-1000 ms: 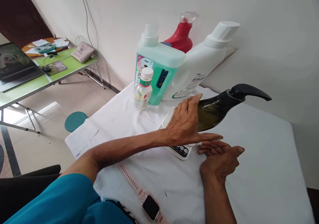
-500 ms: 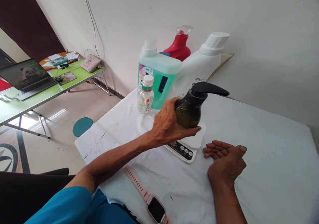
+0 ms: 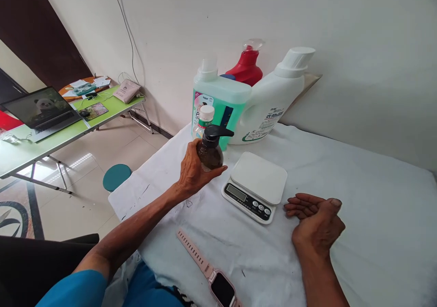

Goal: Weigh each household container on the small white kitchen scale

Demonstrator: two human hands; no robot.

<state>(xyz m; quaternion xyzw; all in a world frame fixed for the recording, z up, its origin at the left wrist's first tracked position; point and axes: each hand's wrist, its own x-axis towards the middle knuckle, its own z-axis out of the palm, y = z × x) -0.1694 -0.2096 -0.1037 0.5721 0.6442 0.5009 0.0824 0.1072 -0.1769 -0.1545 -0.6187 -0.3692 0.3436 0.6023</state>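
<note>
Head view: what has the left hand (image 3: 193, 172) got?

A dark pump bottle (image 3: 210, 156), wrapped between the thumb in front and the fingers behind. The grip is closed around its body, and the black pump head points to the right.

And where is that bottle exactly?

Left of the kitchen scale (image 3: 260, 176) and in front of the small white-capped bottle (image 3: 206, 112), partly covering it. The hand hides its base, so I cannot tell whether it touches the white cloth (image 3: 368, 197).

What about the right hand (image 3: 317, 227)?

Just beside the scale, on its right side, and apart from it. The fingers are loosely curled, the thumb stands away from them, and I see the palm side turned toward the scale.

Can you read the scale?

Its display and buttons face the person, but any figures are too faint to make out.

Anything else nearby?

Behind, a green jug (image 3: 235, 93) stands next to a white jug (image 3: 273, 104), with a red bottle (image 3: 246, 69) at the back. Near the front edge lies a pink watch (image 3: 222, 289). Off to the left, beyond the cloth, are a teal stool (image 3: 117, 176) and a laptop (image 3: 45, 109) on a green table (image 3: 63, 135)
</note>
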